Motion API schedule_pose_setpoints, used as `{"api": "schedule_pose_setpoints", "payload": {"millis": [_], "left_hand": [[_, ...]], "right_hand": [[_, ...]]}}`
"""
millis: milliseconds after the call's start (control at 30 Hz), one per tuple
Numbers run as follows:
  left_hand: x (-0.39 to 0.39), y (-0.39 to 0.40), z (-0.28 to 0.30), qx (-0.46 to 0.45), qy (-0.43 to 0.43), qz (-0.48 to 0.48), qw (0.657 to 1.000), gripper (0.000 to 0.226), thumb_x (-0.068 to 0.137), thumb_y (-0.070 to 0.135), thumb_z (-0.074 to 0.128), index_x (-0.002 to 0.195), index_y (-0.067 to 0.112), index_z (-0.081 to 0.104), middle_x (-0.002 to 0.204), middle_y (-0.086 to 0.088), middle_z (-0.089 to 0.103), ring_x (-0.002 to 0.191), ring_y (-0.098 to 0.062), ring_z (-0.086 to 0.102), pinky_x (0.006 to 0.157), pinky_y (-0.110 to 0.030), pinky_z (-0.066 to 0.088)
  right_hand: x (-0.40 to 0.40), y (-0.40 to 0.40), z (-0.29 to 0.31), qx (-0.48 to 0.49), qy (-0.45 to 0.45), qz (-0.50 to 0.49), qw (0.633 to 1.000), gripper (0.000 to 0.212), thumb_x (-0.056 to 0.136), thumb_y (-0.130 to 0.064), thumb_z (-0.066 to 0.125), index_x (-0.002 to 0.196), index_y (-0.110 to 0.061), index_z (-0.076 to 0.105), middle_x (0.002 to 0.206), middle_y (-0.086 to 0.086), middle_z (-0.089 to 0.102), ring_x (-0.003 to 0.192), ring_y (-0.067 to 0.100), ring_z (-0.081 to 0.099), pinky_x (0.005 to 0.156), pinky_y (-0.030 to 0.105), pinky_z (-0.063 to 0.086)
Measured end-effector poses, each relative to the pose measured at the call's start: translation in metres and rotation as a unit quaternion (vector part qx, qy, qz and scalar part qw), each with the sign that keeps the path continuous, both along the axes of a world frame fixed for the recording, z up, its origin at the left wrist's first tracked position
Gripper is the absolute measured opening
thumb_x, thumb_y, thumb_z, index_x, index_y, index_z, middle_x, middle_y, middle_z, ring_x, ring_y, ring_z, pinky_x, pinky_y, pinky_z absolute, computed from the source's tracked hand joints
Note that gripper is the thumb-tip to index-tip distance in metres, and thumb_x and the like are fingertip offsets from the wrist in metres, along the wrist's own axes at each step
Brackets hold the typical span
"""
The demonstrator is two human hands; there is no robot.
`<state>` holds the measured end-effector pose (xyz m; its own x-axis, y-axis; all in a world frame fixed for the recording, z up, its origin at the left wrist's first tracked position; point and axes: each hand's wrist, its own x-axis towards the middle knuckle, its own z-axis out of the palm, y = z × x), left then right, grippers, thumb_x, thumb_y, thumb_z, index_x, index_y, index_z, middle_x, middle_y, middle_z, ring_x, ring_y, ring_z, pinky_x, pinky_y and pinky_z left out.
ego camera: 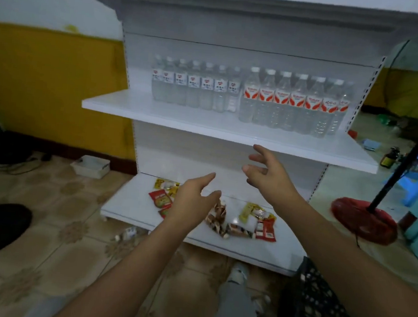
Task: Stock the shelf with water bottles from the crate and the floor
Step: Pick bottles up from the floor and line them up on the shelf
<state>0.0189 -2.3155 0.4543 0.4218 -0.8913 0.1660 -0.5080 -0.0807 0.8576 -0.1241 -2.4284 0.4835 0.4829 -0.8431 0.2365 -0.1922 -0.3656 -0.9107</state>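
A white shelf (156, 113) holds two rows of water bottles: smaller ones with white labels (194, 86) on the left, taller ones with red-and-white labels (297, 103) on the right. My left hand (193, 203) and my right hand (270, 174) are stretched out below the shelf's front edge, both empty with fingers apart. A black crate (316, 309) stands at the lower right on the floor; its inside is hidden. A bottle lies on the floor tiles (126, 234) by the shelf's base.
Snack packets (247, 223) lie on the bottom shelf board. A fan with a red base (365, 222) stands to the right, a blue stool (415, 175) behind it. A white tray (91, 166) sits by the yellow wall. My leg and shoe (238, 276) are below.
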Motion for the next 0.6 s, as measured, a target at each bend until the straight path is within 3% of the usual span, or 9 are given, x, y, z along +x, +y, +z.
{"api": "schedule_pose_setpoints", "payload": {"millis": [67, 133, 200, 300, 333, 433, 467, 533, 600], "left_hand": [[0.02, 0.031, 0.001, -0.01, 0.007, 0.027, 1.0, 0.053, 0.09, 0.025, 0.061, 0.141, 0.021, 0.045, 0.142, 0.0, 0.049, 0.128, -0.014, 0.048, 0.106, -0.031, 0.042], [0.039, 0.059, 0.001, -0.026, 0.015, 0.046, 0.998, 0.053, 0.09, 0.023, 0.061, 0.141, 0.021, 0.045, 0.139, 0.0, 0.052, 0.107, -0.005, 0.058, 0.093, -0.022, 0.05], [0.054, 0.077, 0.0, -0.038, 0.008, 0.054, 0.998, 0.053, 0.09, 0.023, 0.061, 0.141, 0.021, 0.045, 0.137, 0.001, 0.054, 0.086, 0.008, 0.054, 0.079, -0.014, 0.047], [0.061, 0.087, 0.0, -0.044, 0.009, 0.05, 0.998, 0.053, 0.091, 0.024, 0.06, 0.141, 0.023, 0.045, 0.131, -0.001, 0.06, 0.075, 0.012, 0.052, 0.075, -0.012, 0.045], [0.06, 0.088, -0.001, -0.043, 0.017, 0.042, 0.998, 0.053, 0.091, 0.024, 0.06, 0.141, 0.023, 0.044, 0.131, -0.001, 0.059, 0.074, 0.014, 0.054, 0.074, -0.011, 0.047], [0.052, 0.082, -0.008, -0.031, 0.031, 0.01, 0.999, 0.053, 0.091, 0.023, 0.059, 0.142, 0.023, 0.043, 0.129, 0.004, 0.059, 0.095, 0.003, 0.059, 0.084, -0.022, 0.052], [0.049, 0.077, -0.011, -0.026, 0.027, -0.003, 0.999, 0.053, 0.092, 0.023, 0.059, 0.142, 0.023, 0.043, 0.111, 0.01, 0.063, 0.083, 0.005, 0.056, 0.074, -0.018, 0.049], [0.04, 0.067, -0.019, -0.016, 0.016, -0.024, 0.999, 0.052, 0.092, 0.024, 0.058, 0.142, 0.024, 0.043, 0.077, 0.019, 0.051, 0.064, 0.006, 0.045, 0.06, -0.014, 0.038], [0.029, 0.059, -0.026, -0.01, 0.006, -0.044, 0.999, 0.051, 0.092, 0.026, 0.059, 0.141, 0.021, 0.044, 0.094, 0.014, 0.062, 0.083, 0.002, 0.056, 0.074, -0.019, 0.046]], "right_hand": [[0.024, 0.022, 0.005, -0.006, 0.005, 0.022, 1.0, 0.058, 0.095, -0.022, 0.059, 0.147, -0.027, 0.034, 0.136, -0.005, 0.045, 0.118, 0.017, 0.053, 0.101, 0.043, 0.048], [0.047, 0.045, 0.008, -0.012, 0.004, 0.037, 0.999, 0.059, 0.095, -0.022, 0.059, 0.148, -0.027, 0.032, 0.137, -0.004, 0.045, 0.117, 0.016, 0.053, 0.101, 0.041, 0.048], [0.065, 0.066, 0.008, -0.017, -0.002, 0.049, 0.999, 0.061, 0.095, -0.022, 0.059, 0.148, -0.028, 0.031, 0.133, -0.006, 0.046, 0.117, 0.016, 0.052, 0.102, 0.042, 0.047], [0.077, 0.085, 0.006, -0.025, -0.01, 0.053, 0.998, 0.061, 0.095, -0.022, 0.059, 0.148, -0.028, 0.03, 0.133, -0.006, 0.045, 0.119, 0.016, 0.052, 0.102, 0.041, 0.047], [0.076, 0.088, 0.005, -0.025, -0.01, 0.047, 0.999, 0.062, 0.095, -0.023, 0.059, 0.149, -0.027, 0.03, 0.134, -0.005, 0.045, 0.12, 0.017, 0.052, 0.101, 0.04, 0.047], [0.062, 0.09, -0.003, -0.017, -0.005, 0.017, 1.0, 0.062, 0.094, -0.025, 0.06, 0.149, -0.028, 0.031, 0.137, -0.005, 0.045, 0.121, 0.017, 0.051, 0.092, 0.036, 0.051], [0.055, 0.089, -0.007, -0.013, 0.0, 0.004, 1.0, 0.062, 0.094, -0.026, 0.06, 0.148, -0.028, 0.031, 0.137, -0.006, 0.045, 0.122, 0.016, 0.051, 0.088, 0.033, 0.051], [0.039, 0.087, -0.015, -0.005, 0.014, -0.026, 1.0, 0.06, 0.094, -0.026, 0.06, 0.148, -0.027, 0.033, 0.136, -0.007, 0.045, 0.121, 0.015, 0.05, 0.088, 0.03, 0.049], [0.02, 0.086, -0.023, -0.005, 0.026, -0.059, 0.998, 0.057, 0.094, -0.026, 0.06, 0.146, -0.027, 0.035, 0.134, -0.007, 0.046, 0.12, 0.013, 0.049, 0.089, 0.029, 0.047]]}}
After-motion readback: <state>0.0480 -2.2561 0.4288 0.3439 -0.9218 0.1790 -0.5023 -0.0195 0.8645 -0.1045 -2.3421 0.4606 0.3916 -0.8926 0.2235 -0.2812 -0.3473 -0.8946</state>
